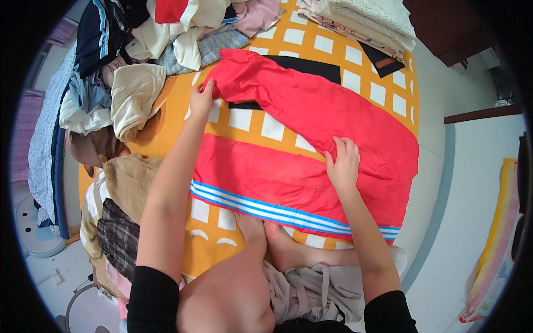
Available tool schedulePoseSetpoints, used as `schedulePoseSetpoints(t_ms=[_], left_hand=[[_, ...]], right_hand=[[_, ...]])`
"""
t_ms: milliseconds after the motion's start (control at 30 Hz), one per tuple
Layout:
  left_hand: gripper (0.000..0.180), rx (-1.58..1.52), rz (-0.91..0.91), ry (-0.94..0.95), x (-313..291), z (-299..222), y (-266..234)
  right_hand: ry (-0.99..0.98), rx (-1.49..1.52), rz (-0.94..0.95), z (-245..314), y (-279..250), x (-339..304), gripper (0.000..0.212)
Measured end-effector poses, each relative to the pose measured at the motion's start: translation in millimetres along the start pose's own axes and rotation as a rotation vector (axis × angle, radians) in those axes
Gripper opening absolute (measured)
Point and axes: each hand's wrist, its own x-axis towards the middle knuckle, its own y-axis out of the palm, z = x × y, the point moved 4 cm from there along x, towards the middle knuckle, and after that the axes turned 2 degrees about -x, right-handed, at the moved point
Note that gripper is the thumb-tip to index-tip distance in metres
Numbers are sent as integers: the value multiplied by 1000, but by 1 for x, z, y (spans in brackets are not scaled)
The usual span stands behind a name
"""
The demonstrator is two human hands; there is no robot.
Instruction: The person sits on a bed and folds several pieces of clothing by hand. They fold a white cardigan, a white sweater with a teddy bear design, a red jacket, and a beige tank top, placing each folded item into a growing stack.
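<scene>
Red track pants (333, 105) with white and blue stripes down one side lie spread across the bed, their two legs pointing left. My left hand (202, 100) pinches the edge of the far leg at its left end. On the red cloth, near where the legs join, my right hand (344, 161) rests with fingers stretched out. A flat black piece (311, 67) lies partly hidden under the far leg. The near leg lies flat just beyond my bent legs, its striped side toward me.
Loose clothes (139, 94) are heaped at the far left, and a brown fluffy garment (132, 180) sits nearer. Folded pale bedding (366, 25) is stacked at the far right. The yellow checked bedspread (272, 126) ends at the right beside a pale floor (430, 139).
</scene>
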Motion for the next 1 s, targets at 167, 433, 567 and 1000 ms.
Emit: schedulePoseSetpoints(t_ms=[167,433,567,1000], left_hand=[[30,-143,84,-81,36,7,-4],[6,-822,416,145,32,13,-86],[12,-18,448,-95,11,60,-116],[49,496,70,114,33,3,-38]], right_hand=[[17,42,143,-21,19,9,24],[-147,169,220,-20,4,17,10],[-357,202,338,2,1,-1,7],[-394,158,522,11,11,-4,9]])
